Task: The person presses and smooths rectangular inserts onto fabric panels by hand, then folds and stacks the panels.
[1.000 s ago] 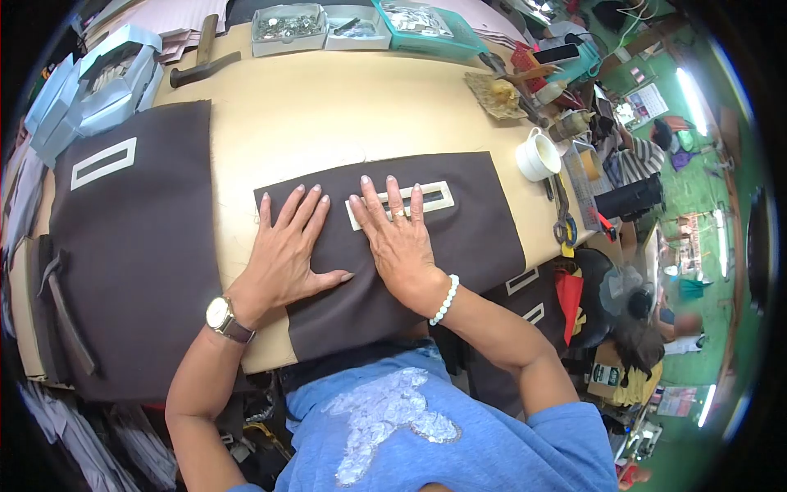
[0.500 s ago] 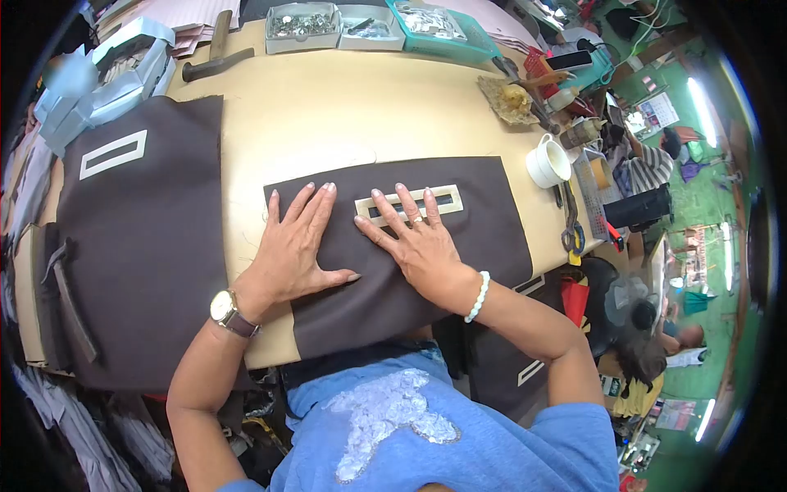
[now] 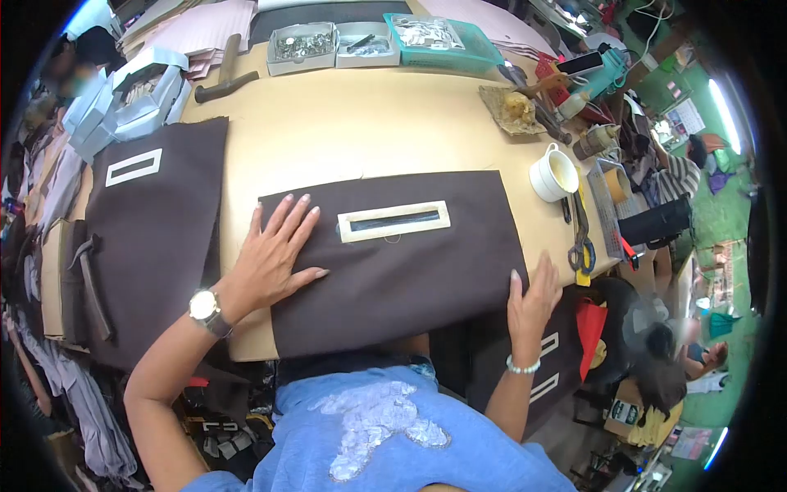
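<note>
A dark brown fabric piece (image 3: pixel 410 295) lies on the table in front of me. Near its far edge sits a pale rectangular frame (image 3: pixel 348 230) around a dark slot, with a small loose thread just below. My left hand (image 3: pixel 279 258) rests on the left part of the fabric, fingers stretched out and thumb apart. At the right edge of the piece is my right hand (image 3: pixel 534 299), its fingers extended and slightly blurred; whether it touches the cloth is hard to tell.
Another dark piece (image 3: pixel 160 238) with a pale frame lies at left, a hammer (image 3: pixel 94 287) beside it. A second hammer (image 3: pixel 225 88) lies farther back, near boxes of small metal parts (image 3: pixel 303 47). A white cup (image 3: pixel 553 172) and scissors (image 3: pixel 581 246) are at right.
My right hand has left the pale frame and moved right to the fabric's edge. My left hand stays on the fabric, and the pale frame is now fully uncovered.
</note>
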`<state>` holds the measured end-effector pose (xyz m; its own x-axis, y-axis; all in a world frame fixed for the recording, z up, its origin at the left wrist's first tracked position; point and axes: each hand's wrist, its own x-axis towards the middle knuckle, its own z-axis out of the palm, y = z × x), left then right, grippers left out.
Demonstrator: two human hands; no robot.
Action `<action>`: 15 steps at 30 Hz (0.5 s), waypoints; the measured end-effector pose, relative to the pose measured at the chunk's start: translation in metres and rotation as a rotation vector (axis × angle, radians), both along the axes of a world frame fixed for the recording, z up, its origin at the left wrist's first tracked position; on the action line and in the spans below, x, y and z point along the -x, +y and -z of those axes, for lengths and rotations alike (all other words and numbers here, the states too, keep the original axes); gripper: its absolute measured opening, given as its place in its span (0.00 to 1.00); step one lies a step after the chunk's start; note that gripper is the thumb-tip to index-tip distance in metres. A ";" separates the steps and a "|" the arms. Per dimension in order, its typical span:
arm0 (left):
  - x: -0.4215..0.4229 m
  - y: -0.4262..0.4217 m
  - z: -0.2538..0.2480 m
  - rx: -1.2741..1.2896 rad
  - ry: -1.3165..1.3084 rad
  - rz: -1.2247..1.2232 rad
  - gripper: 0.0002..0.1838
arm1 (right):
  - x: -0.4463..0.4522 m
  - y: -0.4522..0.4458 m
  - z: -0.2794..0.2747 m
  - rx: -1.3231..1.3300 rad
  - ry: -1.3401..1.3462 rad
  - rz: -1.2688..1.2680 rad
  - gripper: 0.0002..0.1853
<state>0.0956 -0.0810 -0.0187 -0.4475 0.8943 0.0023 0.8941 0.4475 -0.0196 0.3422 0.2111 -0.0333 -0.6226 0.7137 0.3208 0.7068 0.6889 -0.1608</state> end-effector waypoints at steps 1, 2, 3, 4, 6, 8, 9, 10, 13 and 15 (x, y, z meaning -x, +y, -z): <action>-0.005 -0.002 -0.009 -0.012 0.011 -0.052 0.46 | -0.008 -0.001 0.001 0.028 -0.008 0.081 0.32; -0.012 -0.006 -0.022 -0.025 0.023 -0.102 0.45 | -0.014 -0.002 0.002 0.074 0.045 0.066 0.33; -0.020 -0.010 -0.032 -0.040 0.033 -0.150 0.44 | -0.017 -0.004 0.003 0.118 0.096 0.051 0.33; -0.031 -0.016 -0.040 -0.013 0.007 -0.231 0.42 | -0.019 -0.006 0.005 0.161 0.149 0.036 0.33; -0.059 -0.031 -0.047 0.038 -0.038 -0.400 0.38 | -0.018 -0.008 0.009 0.090 0.192 0.002 0.32; -0.093 -0.042 -0.038 -0.041 -0.112 -0.524 0.28 | -0.016 -0.008 0.005 0.214 0.232 0.012 0.31; -0.108 -0.044 -0.024 -0.184 -0.163 -0.595 0.24 | -0.013 -0.008 0.002 0.215 0.266 0.001 0.29; -0.119 -0.044 -0.008 -0.328 -0.220 -0.665 0.19 | -0.010 -0.005 -0.003 0.361 0.355 0.002 0.29; -0.116 -0.040 0.008 -0.585 -0.255 -0.617 0.09 | -0.001 0.017 -0.012 0.711 0.600 -0.065 0.30; -0.102 -0.029 -0.001 -0.777 -0.417 -0.694 0.04 | 0.017 0.037 -0.025 0.824 0.727 -0.215 0.30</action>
<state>0.1976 -0.1097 -0.0172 -0.9444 0.2719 0.1849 0.3180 0.6119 0.7242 0.3252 0.2482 -0.0085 -0.6154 0.7760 0.1382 0.1377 0.2784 -0.9505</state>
